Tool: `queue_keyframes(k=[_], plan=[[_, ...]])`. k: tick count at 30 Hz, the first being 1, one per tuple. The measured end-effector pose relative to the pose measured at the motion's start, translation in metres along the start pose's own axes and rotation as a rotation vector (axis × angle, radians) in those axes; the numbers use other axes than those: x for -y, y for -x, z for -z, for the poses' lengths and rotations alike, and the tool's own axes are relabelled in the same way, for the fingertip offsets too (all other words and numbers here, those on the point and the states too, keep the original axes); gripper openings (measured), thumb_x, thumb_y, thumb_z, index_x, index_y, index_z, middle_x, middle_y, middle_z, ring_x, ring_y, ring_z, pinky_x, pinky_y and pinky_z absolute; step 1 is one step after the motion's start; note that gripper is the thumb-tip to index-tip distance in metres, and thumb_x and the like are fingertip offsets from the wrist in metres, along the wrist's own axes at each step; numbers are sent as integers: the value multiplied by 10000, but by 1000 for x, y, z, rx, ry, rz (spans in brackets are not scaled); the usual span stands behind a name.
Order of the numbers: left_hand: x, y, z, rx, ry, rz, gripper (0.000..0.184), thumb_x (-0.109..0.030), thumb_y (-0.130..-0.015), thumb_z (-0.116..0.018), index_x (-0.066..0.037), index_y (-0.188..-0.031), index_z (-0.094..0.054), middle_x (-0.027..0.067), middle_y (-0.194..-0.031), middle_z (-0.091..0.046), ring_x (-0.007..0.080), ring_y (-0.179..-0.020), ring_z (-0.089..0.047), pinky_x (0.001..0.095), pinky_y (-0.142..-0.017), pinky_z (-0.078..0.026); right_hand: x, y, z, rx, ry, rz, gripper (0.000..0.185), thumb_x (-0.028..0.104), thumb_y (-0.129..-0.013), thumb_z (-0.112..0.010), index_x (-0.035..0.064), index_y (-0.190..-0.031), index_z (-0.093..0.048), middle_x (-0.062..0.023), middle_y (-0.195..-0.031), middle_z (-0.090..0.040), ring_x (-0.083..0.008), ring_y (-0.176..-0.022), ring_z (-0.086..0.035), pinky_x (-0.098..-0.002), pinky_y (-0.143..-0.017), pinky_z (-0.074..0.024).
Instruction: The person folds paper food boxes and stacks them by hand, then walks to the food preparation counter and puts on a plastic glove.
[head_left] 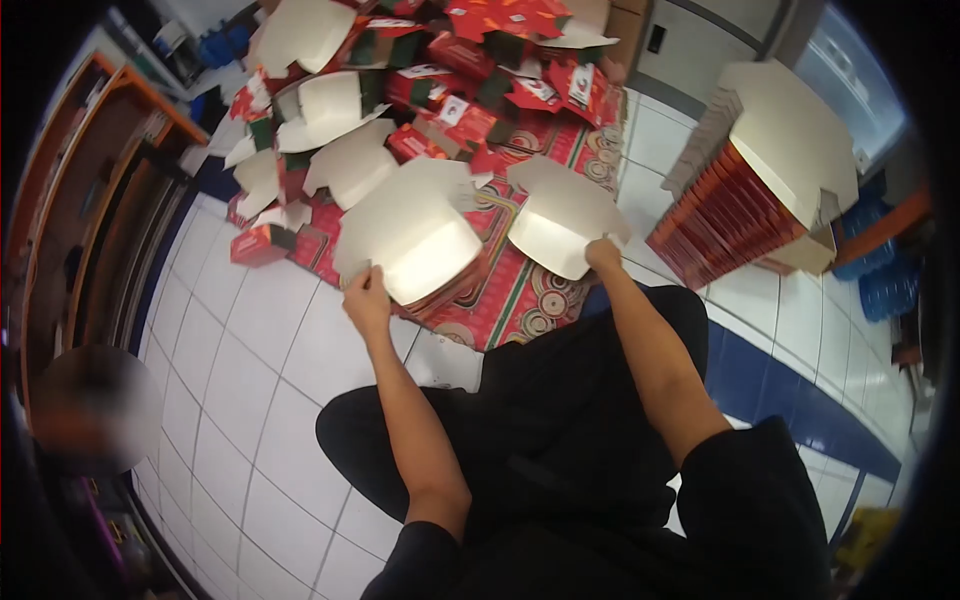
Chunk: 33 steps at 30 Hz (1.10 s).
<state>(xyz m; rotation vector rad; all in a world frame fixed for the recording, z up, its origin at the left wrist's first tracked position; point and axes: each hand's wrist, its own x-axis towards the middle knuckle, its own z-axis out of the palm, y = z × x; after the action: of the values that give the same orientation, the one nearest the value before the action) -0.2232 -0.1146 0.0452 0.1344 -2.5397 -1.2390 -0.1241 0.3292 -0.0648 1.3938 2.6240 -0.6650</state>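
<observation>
My left hand (368, 297) is closed at the near left edge of a stack of nested cartons (418, 235), white inside and red outside, on the patterned red mat. My right hand (603, 256) pinches the near right edge of a single open carton (560, 222), whose white inside faces up. This carton lies to the right of the stack, over the mat, its flaps spread. The fingertips of both hands are small and partly hidden, but each hand's fingers are bent together on cardboard.
Many red and white cartons (465, 120) are heaped beyond the mat (500, 290). A tall leaning stack of nested cartons (720, 215) stands on the white tiles at the right. Blue water bottles (885, 290) are behind it. An orange-framed shelf (100, 150) is at the left.
</observation>
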Motion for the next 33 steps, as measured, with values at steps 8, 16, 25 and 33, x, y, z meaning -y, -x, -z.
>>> queue_keyframes(k=[8, 16, 25, 33], plan=[[-33, 32, -10, 113, 127, -8, 343, -301, -933, -676, 10, -1054, -757, 212, -913, -754, 332, -866, -747, 391, -793, -552, 36, 34, 115, -373, -1028, 176, 659, 419, -1072, -349, -9, -1571, -322, -227, -1646, -310, -345, -1519, -311, -364, -1237, -209], [-43, 67, -24, 91, 275, 119, 410, -380, -952, -701, -1, -1099, -758, 205, -928, -760, 292, -848, -755, 374, -778, -561, 55, 118, 177, 281, -1468, 391, 575, 384, -1077, -331, 35, -1533, -374, -124, -1429, -544, -259, -1311, -518, -355, -1102, -399], [-39, 76, -37, 171, 351, 146, 379, -301, -1023, -590, 37, -1126, -729, 188, -944, -758, 206, -853, -711, 335, -785, -530, 136, 158, 117, 188, -710, 686, 447, 363, -1076, -450, 34, -1377, -422, -271, -1213, -592, -314, -1141, -599, -422, -1015, -431], [-41, 79, -47, 71, 476, 120, 328, -302, -1012, -618, -37, -1170, -730, 186, -920, -751, 287, -827, -730, 378, -762, -542, 140, 147, 101, 177, -718, 591, 392, 327, -1056, -514, -8, -1254, -559, -247, -1127, -671, -277, -1007, -653, -389, -919, -483]])
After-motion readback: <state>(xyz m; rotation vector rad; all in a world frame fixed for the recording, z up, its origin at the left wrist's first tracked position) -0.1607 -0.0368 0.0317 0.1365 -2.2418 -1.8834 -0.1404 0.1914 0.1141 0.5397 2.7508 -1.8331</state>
